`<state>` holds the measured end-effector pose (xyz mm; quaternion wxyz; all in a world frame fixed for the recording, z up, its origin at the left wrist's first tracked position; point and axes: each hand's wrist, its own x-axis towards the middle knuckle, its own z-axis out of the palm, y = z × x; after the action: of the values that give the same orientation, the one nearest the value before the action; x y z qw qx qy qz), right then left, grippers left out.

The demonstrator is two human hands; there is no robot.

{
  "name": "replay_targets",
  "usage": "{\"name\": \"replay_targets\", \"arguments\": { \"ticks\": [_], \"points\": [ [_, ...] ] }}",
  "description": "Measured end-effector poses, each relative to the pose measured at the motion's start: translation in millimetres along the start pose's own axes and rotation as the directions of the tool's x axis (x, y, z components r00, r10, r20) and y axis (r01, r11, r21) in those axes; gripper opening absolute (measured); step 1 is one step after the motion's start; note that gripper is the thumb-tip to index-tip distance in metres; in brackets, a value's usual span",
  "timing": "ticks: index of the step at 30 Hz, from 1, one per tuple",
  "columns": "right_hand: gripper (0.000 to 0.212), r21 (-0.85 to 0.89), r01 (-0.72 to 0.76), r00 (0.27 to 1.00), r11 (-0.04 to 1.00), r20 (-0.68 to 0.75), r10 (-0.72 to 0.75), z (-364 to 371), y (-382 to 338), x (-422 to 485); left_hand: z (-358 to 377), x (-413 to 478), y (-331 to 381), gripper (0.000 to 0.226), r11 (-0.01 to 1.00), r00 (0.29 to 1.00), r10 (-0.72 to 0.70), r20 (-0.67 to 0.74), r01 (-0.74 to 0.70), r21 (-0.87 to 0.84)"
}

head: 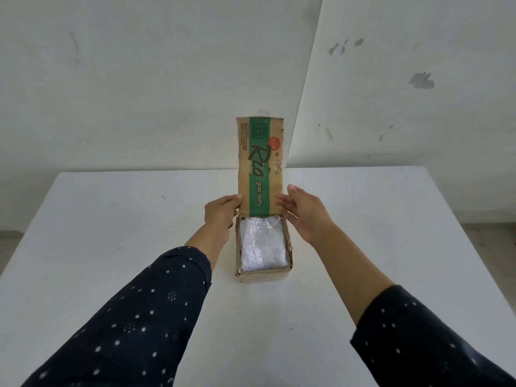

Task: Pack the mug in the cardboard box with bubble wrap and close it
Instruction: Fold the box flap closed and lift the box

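Cardboard box (264, 275) stands open at the middle of a white bench (111, 219), its long lid flap (261, 163) raised upright at the far edge, showing a green printed band with dark lettering down its inner face. Inside the box lies a bundle of clear bubble wrap (262, 244) that fills nearly the whole cavity from wall to wall; the mug itself cannot be made out through the wrap. A person reaches in from the near edge with both arms, each in a dark sleeve (134, 325) dotted with small white spots. The left hand (220, 213) rests against the left edge of the raised flap near its fold, thumb touching the cardboard, fingers curled down along the outside of the box's left wall; whether they actually grip cannot be told. The right hand (303, 212) is held loosely open with fingers spread, fingertips at the right edge of the flap, palm turned toward the box and just beside its right wall. The box's torn upper rims show ragged cardboard along both sides. Behind the bench rise white walls (139, 79) meeting at a corner, scuffed with grey marks.
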<state>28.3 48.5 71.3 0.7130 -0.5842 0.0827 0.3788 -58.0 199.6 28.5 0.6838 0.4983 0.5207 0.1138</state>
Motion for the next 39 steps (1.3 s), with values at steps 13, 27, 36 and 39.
{"name": "replay_targets", "arguments": {
  "ticks": [13, 27, 36, 39],
  "points": [
    [0.03, -0.298, -0.064, 0.987, 0.953, 0.124, 0.105, -26, -16, -29, -37, -49, 15, 0.03, 0.986, 0.933, -0.071, 0.352, 0.119, -0.117],
    [0.033, -0.695, 0.057, 0.997, 0.717, -0.004, -0.083, -50, 58, -44, -53, -63, -44, 0.059, 0.936, 0.956, 0.089, 0.28, -0.176, 0.306],
    [0.034, -0.801, 0.181, 0.965, 0.571, 0.032, -0.26, -46, 73, -43, -48, -63, -53, 0.056, 0.72, 0.92, 0.287, 0.266, -0.391, 0.574],
    [0.035, -0.87, 0.196, 0.944, 0.453, 0.043, -0.326, -45, 79, -44, -48, -59, -59, 0.061, 0.705, 0.903, 0.328, 0.278, -0.43, 0.564]
  ]
}}
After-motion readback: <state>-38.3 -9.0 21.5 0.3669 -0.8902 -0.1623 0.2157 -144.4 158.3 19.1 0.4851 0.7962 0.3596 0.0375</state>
